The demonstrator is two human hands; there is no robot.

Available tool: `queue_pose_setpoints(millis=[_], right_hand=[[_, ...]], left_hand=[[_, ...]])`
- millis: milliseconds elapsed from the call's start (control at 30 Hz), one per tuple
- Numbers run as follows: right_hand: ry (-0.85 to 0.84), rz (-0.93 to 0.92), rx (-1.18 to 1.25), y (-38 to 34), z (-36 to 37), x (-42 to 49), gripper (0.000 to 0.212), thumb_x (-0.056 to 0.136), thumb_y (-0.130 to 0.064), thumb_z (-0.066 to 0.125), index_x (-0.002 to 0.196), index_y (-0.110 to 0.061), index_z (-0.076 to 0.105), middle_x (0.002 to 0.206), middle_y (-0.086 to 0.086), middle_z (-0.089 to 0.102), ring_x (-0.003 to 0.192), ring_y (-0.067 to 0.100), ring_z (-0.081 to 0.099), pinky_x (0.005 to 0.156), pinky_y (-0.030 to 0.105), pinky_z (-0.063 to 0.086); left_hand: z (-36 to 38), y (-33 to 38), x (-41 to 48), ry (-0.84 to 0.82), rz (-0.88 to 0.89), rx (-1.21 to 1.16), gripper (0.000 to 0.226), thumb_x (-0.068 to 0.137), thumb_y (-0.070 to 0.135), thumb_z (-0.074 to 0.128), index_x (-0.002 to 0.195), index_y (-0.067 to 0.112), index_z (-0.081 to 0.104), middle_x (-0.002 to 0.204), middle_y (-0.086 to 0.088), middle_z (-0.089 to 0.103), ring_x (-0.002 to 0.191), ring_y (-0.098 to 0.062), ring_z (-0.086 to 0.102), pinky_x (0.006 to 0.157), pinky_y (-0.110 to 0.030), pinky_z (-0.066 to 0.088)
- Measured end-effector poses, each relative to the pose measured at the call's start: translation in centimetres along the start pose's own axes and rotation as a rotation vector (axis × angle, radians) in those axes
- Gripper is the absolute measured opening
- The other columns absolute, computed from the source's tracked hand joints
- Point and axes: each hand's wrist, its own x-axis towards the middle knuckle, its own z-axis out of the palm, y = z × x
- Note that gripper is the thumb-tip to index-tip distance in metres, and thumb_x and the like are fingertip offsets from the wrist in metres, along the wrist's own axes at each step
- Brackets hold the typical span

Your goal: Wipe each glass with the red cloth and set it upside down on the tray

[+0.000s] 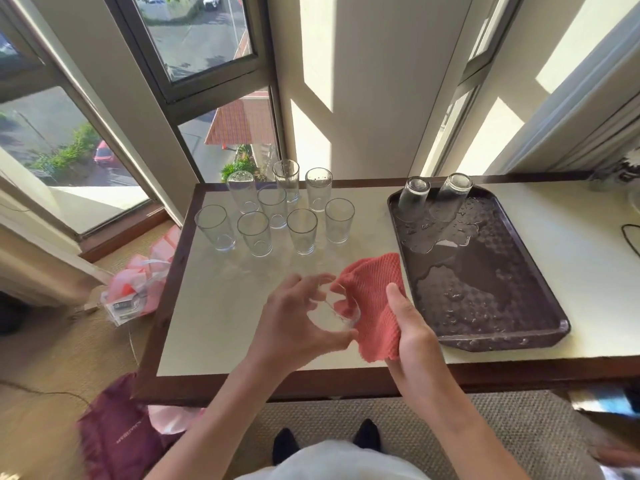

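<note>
The left hand [294, 317] grips a glass [341, 315] over the counter's [214, 306] bare front. The right hand [412, 327] presses the cloth [374, 296] against it, obscuring its outline. The tray [491, 342] lies just right, with two glasses [414, 195] at its far edge.

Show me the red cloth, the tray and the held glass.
red cloth [374, 292]: head view, its middle.
tray [502, 344]: head view, near rim.
held glass [332, 317]: head view, its side wall.
</note>
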Motion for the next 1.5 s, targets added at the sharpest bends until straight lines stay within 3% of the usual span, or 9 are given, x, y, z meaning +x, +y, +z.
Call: queue_pose_setpoints(millis=[167,300,400,533,767,1000,1167,1333,1500], right_hand=[[-0.175,-0.159,-0.509,1.5,2.2,-0.4,0.053,0.091,-0.06,0.034,0.143,-0.054,0.026,0.131,-0.028,0.047,0.116,-0.006,0.051,0.109,0.028,0.04],[-0.16,-0.06,-0.324,1.4,2.0,1.5,0.045,0.101,-0.053,0.034,0.144,-0.042,0.04,0.136,-0.013,0.056,0.117,0.001,0.057,0.096,0.023,0.047],[-0.146,-0.064,-0.443,2.1,2.0,1.3,0.054,0.093,-0.064,0.03,0.145,-0.049,0.033,0.135,-0.018,0.053,0.12,0.012,0.057,0.107,0.039,0.043],[-0.1,-0.151,-0.544,4.4,2.6,-0.4,0.063,0.091,-0.059,0.031,0.151,-0.045,0.021,0.139,-0.022,0.042,0.129,0.0,0.044,0.114,0.031,0.035],[-0.079,0.062,-0.27,5.7,1.5,3.3,0.032,0.105,-0.032,0.038,0.124,-0.018,0.059,0.102,0.011,0.07,0.099,0.03,0.069,0.086,0.035,0.057],[0.235,-0.041,-0.956,10.4,-1.0,7.3,0.031,0.102,-0.04,0.038,0.118,-0.02,0.056,0.108,0.004,0.059,0.1,0.024,0.057,0.083,0.04,0.05],[0.12,0.027,-1.248,13.9,-3.2,8.4,0.044,0.098,-0.038,0.047,0.14,-0.027,0.04,0.14,0.003,0.04,0.125,0.027,0.035,0.106,0.046,0.038],[0.164,0.05,-1.299,13.3,-3.0,7.5,0.052,0.094,-0.038,0.053,0.145,-0.036,0.04,0.16,-0.009,0.026,0.142,0.028,0.019,0.117,0.048,0.019],[0.332,0.011,-0.734,10.7,-2.0,4.2,0.025,0.093,-0.027,0.06,0.117,-0.024,0.066,0.125,-0.006,0.065,0.114,0.017,0.058,0.092,0.027,0.048]], left_hand=[[-0.1,1.5,-0.5,-0.096,0.111,0.49,0.065,0.052,0.057,0.069,0.108,0.024,0.068,0.09,0.006,0.058,0.081,-0.016,0.062,0.063,-0.03,0.055],[0.5,1.6,-1.4,-0.098,0.202,0.544,0.062,0.044,0.054,0.074,0.096,0.021,0.067,0.082,0.007,0.056,0.069,-0.011,0.049,0.055,-0.025,0.05],[0.4,0.9,-1.3,-0.116,0.144,0.455,0.057,0.049,0.051,0.073,0.096,0.021,0.068,0.089,0.009,0.061,0.077,-0.012,0.057,0.064,-0.028,0.054],[0.4,-0.6,-1.5,-0.081,0.093,0.432,0.041,0.056,0.041,0.072,0.091,0.02,0.067,0.084,0.008,0.057,0.073,-0.015,0.057,0.06,-0.033,0.054],[1.2,-2.1,-2.4,-0.1,0.114,0.316,0.056,0.049,0.058,0.071,0.09,0.021,0.068,0.075,0.01,0.052,0.063,-0.013,0.055,0.054,-0.027,0.05],[-0.4,-6.0,-2.2,-0.066,-0.133,0.115,0.077,0.043,0.069,0.075,0.112,0.035,0.067,0.091,0.016,0.067,0.08,0.001,0.066,0.073,-0.024,0.058],[-1.0,-8.0,-3.0,0.011,-0.357,-0.048,0.073,0.043,0.061,0.087,0.108,0.039,0.062,0.09,0.015,0.07,0.077,0.005,0.067,0.068,-0.017,0.053],[-0.4,-9.7,-3.5,0.049,-0.534,-0.293,0.063,0.053,0.031,0.097,0.105,0.033,0.062,0.093,0.004,0.072,0.079,-0.009,0.072,0.079,-0.039,0.06],[1.3,-8.5,-2.4,0.018,-0.628,-0.64,0.054,0.067,0.013,0.09,0.111,0.024,0.061,0.108,-0.008,0.068,0.095,-0.021,0.069,0.075,-0.031,0.053]])
